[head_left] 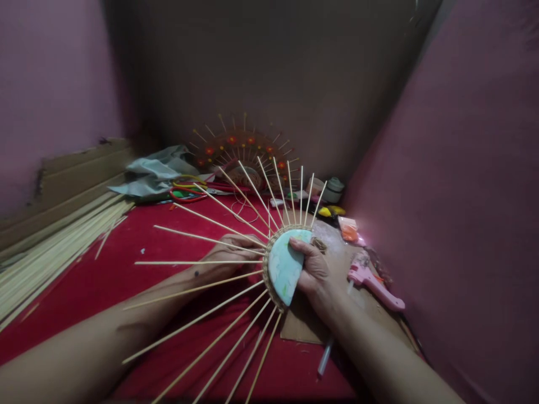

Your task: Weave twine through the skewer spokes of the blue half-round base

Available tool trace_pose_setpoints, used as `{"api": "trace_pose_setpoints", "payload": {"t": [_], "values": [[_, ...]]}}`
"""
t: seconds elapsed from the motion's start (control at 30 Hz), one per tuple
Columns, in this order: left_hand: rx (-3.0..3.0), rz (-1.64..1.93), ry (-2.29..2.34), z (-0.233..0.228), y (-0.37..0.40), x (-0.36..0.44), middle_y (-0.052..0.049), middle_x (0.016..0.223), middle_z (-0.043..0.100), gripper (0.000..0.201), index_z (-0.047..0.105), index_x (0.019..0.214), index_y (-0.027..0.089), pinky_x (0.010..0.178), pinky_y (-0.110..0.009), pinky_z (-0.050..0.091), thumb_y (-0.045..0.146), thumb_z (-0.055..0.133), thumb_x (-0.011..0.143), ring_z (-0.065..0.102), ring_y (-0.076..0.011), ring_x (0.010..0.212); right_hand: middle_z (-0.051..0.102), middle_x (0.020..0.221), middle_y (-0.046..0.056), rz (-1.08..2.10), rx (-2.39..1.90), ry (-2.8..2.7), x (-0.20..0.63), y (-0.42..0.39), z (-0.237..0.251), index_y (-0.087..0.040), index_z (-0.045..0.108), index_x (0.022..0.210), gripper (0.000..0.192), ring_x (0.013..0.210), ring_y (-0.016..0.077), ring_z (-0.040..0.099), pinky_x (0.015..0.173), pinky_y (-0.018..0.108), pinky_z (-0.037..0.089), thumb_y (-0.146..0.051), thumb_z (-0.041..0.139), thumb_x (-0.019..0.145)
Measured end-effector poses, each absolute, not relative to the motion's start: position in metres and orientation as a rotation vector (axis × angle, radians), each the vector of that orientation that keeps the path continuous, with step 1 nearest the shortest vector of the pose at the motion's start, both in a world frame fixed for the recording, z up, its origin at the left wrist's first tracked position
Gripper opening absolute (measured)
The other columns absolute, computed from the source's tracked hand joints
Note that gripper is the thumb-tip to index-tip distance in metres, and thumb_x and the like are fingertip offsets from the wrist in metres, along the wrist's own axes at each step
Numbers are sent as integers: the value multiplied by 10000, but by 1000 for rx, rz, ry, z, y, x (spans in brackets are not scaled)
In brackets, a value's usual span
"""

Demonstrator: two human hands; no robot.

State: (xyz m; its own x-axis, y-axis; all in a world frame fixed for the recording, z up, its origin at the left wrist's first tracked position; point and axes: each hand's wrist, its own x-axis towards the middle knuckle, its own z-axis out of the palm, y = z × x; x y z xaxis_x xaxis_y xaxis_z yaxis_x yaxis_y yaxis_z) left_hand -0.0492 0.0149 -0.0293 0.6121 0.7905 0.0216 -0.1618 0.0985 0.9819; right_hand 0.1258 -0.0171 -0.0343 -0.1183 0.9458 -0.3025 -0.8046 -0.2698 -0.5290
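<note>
My right hand [314, 264] grips a pale blue half-disc [284, 264], its thumb pressed on the flat face and the other fingers hidden behind. Twine [266, 264] is woven around the curved edge. Thin bamboo sticks [197, 262] fan out from that edge like rays, several to the left, up and down. Behind the sticks, close to the woven rim, is my left hand [236, 249]. Its fingers look curled together, but their tips and anything between them are hidden. A small bundle of twine [319, 244] shows just above my right hand.
A pink glue gun [374, 280] lies at right on cardboard [303, 328]. Loose bamboo sticks [54, 252] are piled at left. Scissors [189, 191] and a grey-blue plastic bag [155, 171] lie farther back. A decorated stick fan [244, 143] stands against the back wall.
</note>
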Motion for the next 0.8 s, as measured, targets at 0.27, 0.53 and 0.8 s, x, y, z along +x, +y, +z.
{"api": "trace_pose_setpoints", "payload": {"t": [0.27, 0.53, 0.8], "values": [[1277, 745, 585, -29, 16, -53, -133, 902, 700, 256, 724, 857, 133, 792, -390, 468, 296, 707, 660, 630, -293, 848, 685, 609, 35, 1740, -636, -307, 127, -17, -37, -136, 613, 712, 131, 798, 255, 667, 804, 483, 511, -88, 654, 598], [1292, 780, 529, -32, 9, -51, -88, 927, 690, 212, 705, 900, 134, 772, -317, 471, 229, 668, 714, 616, -231, 852, 688, 605, 47, 1802, -605, -366, 126, -20, -33, -127, 628, 719, 185, 811, 263, 664, 842, 482, 489, -74, 614, 542], [1385, 772, 700, -30, 15, -50, -120, 829, 697, 239, 723, 789, 96, 693, -317, 471, 307, 701, 678, 615, -228, 757, 697, 618, 53, 1867, -600, -498, 129, -24, -30, -138, 639, 706, 179, 843, 275, 662, 847, 486, 479, -133, 614, 528]]}}
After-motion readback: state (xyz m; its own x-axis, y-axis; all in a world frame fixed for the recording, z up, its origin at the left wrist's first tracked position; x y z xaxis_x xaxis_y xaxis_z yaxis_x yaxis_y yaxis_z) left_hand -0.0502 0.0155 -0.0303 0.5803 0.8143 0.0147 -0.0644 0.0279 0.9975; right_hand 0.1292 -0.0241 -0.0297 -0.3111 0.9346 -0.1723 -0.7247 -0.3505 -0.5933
